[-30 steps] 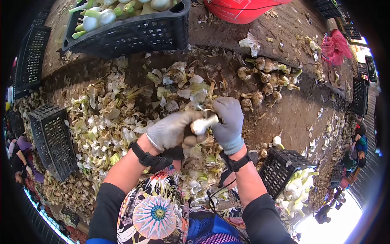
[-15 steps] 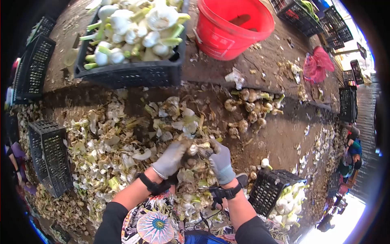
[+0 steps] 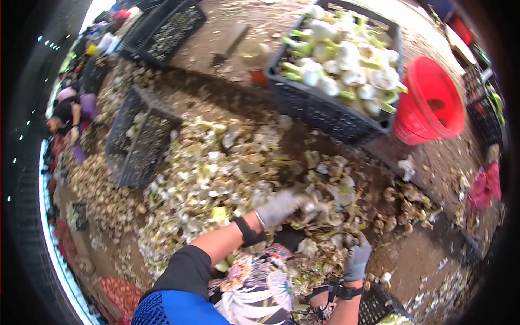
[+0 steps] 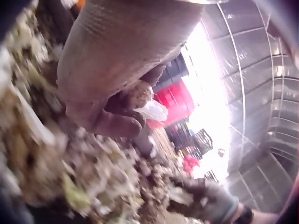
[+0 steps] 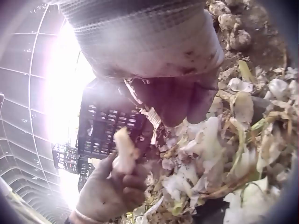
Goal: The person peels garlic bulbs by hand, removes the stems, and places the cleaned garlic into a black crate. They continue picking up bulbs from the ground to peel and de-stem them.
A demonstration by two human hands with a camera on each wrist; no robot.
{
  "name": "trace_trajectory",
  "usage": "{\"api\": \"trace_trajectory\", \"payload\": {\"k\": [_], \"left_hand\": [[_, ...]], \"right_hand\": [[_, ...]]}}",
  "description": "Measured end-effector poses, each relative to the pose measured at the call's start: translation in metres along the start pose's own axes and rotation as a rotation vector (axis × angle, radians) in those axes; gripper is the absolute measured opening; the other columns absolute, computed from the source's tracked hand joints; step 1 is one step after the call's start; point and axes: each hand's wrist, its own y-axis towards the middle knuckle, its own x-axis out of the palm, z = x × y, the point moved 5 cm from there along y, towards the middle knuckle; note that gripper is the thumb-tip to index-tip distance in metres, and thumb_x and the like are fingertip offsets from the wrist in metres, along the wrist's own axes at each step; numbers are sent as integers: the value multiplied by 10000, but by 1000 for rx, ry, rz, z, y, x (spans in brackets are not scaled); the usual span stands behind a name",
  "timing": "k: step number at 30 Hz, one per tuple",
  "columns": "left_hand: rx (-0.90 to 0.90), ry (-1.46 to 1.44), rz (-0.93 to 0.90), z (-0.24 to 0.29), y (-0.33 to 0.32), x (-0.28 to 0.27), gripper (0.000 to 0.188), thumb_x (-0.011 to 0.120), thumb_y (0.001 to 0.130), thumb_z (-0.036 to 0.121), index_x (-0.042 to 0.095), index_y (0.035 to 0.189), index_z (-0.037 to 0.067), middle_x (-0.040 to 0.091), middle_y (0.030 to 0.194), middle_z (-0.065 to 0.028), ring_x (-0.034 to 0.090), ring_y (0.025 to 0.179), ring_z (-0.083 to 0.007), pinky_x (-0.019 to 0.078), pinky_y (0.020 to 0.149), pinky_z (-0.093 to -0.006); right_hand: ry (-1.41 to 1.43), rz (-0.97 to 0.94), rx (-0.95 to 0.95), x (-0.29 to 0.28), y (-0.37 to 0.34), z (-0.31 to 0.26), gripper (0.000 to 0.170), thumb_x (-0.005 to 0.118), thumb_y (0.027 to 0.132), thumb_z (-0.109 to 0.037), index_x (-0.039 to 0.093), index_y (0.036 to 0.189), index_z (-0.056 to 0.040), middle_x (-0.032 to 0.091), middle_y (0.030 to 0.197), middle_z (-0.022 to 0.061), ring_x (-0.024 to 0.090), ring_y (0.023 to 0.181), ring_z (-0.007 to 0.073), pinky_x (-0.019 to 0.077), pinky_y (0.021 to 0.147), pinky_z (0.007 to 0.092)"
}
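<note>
Gripping a garlic bulb [image 5: 125,156] in the left hand [image 3: 279,208] above peel-littered earth floor [image 3: 398,254].
Right hand [image 3: 357,259] curled nearby, its hold unclear; far right, red bucket [image 3: 414,122] beside black crate [image 3: 325,114]; arched, ribbed roof [image 4: 252,53] overhead.

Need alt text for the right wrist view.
A gloved left hand holds pale garlic below the gloved right hand, which looms large at the top. Loose peelings spread to the right, with a black crate in the background.
</note>
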Motion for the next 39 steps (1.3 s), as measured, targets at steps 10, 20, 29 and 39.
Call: {"api": "trace_trajectory", "payload": {"k": [10,20,29,39], "left_hand": [[596,-674,709,99,-154,-256,184,548,1007,276,678,1036,148,687,888,-14,633,828,-179,544,789,-325],[-78,-152,68,29,44,48,302,603,988,298,601,1110,22,639,944,-55,626,831,-152,516,761,-297],[-90,374,-205,10,69,124,507,668,914,262,511,1343,42,598,1241,-121,608,1104,-223,479,969,-342],[187,572,-258,13,59,125,623,670,813,174,470,1381,17,516,1350,-218,507,1277,-330,380,1084,-380]], "right_hand": [[62,347,192,-69,4,84,204,576,949,-138,702,1065,-28,716,1051,73,646,948,188,528,784,408],[-367,376,142,-134,66,122,438,598,789,-67,655,1223,-80,689,1096,208,664,1061,315,508,915,363],[-177,313,123,-63,78,55,596,674,768,25,535,1347,14,669,1193,175,655,1085,244,496,941,301],[278,20,11,1,34,-24,302,654,911,-28,630,1205,37,719,976,90,642,880,104,525,802,262]]}}
